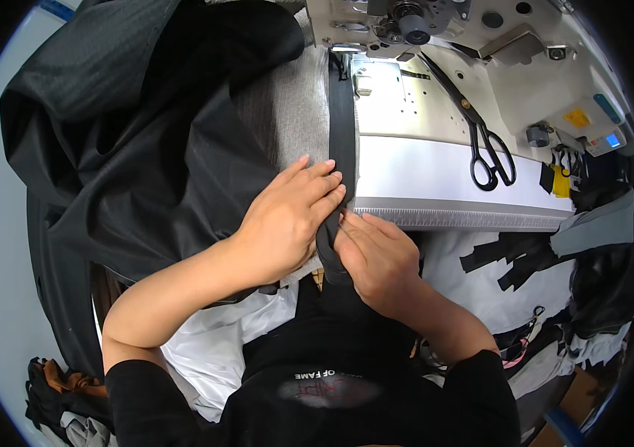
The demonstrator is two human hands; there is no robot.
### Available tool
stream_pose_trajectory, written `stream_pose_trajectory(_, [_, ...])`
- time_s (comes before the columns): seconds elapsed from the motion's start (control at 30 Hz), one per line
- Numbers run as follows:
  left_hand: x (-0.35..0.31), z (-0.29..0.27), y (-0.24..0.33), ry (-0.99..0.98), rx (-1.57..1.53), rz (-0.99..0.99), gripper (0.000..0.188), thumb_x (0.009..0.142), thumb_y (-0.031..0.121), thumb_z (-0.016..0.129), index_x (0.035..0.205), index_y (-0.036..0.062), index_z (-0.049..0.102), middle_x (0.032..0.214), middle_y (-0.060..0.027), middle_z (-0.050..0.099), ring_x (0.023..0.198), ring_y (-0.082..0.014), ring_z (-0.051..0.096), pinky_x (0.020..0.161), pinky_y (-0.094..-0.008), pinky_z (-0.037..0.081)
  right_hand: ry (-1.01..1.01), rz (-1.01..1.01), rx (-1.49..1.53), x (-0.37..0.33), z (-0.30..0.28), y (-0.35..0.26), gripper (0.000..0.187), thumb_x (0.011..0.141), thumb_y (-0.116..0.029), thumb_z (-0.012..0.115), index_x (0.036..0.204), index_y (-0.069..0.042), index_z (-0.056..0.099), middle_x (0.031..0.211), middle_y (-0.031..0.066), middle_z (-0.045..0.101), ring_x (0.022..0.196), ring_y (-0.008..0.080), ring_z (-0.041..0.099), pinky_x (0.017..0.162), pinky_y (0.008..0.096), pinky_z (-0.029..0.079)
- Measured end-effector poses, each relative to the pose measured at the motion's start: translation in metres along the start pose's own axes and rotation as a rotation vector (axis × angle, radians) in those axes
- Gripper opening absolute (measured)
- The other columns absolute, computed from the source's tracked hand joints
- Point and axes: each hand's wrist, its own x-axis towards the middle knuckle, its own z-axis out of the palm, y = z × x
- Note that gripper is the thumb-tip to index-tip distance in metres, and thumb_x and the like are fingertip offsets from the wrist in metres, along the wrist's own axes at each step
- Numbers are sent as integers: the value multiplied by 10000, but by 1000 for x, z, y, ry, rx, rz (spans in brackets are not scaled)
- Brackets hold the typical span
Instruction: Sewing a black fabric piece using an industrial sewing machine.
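A long black fabric strip (pixel 342 123) runs from under the sewing machine's presser foot (pixel 347 49) toward me, lying along the edge of a grey woven cloth (pixel 298 104). My left hand (pixel 287 216) rests flat on the grey cloth, fingers stretched out, with the fingertips on the strip's left side. Lower down, my right hand (pixel 378 257) pinches the strip at its right edge; the thumb and fingertips are partly hidden. Below my hands the strip folds and hangs off the table's front edge.
Black lining fabric (pixel 145 141) lies heaped on the left. The sewing machine (pixel 436 18) stands at the far side. Black-handled scissors (pixel 473 119) rest on its bed. A metal ruler (pixel 466 217) lines the front edge. Black fabric scraps (pixel 507 257) lie at lower right.
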Motion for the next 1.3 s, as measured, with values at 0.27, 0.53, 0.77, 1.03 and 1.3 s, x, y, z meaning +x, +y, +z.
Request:
stream_pose_trajectory(0.27, [24, -2, -34, 12, -46, -5, 240, 928, 75, 604, 1139, 1, 691, 1182, -112, 662, 1276, -278, 560, 1127, -496, 336, 120, 8, -60, 24, 14, 27, 184, 825, -62, 607, 989, 8, 654, 916, 139, 692, 935, 244, 700, 781, 330, 528])
stream_pose_trajectory(0.53, [54, -4, -65, 7, -69, -43, 269, 903, 60, 610, 1161, 44, 685, 1190, -80, 654, 1267, -246, 557, 1159, -480, 263, 159, 21, -44, 48, 25, 60, 58, 827, -31, 598, 881, -52, 599, 743, 83, 631, 671, 240, 622, 644, 340, 433])
stream_pose_trajectory(0.77, [80, 3, -102, 235, -14, 102, 185, 907, 146, 615, 1040, 44, 692, 1030, -83, 658, 1038, -268, 632, 1061, -466, 383, 95, 66, -55, 78, 23, 83, 64, 830, -35, 578, 871, -53, 623, 665, 67, 627, 627, 264, 613, 679, 362, 412])
stream_pose_trajectory(1.03, [62, -32, -50, 436, -111, -26, 232, 826, -37, 578, 1044, 27, 628, 877, -161, 601, 794, -370, 621, 687, -407, 504, 70, 5, 40, 42, 24, 52, 221, 827, -98, 655, 1025, -4, 687, 1253, 240, 581, 1215, 385, 541, 1018, 472, 409])
stream_pose_trajectory(1.3, [-15, -45, 5, 435, -7, 3, 337, 639, -74, 646, 972, -30, 607, 953, -173, 642, 787, -323, 658, 667, -354, 542, 126, 571, -507, -21, -73, 115, 307, 934, -17, 565, 1235, 7, 622, 1236, 173, 591, 1133, 347, 554, 1013, 418, 426])
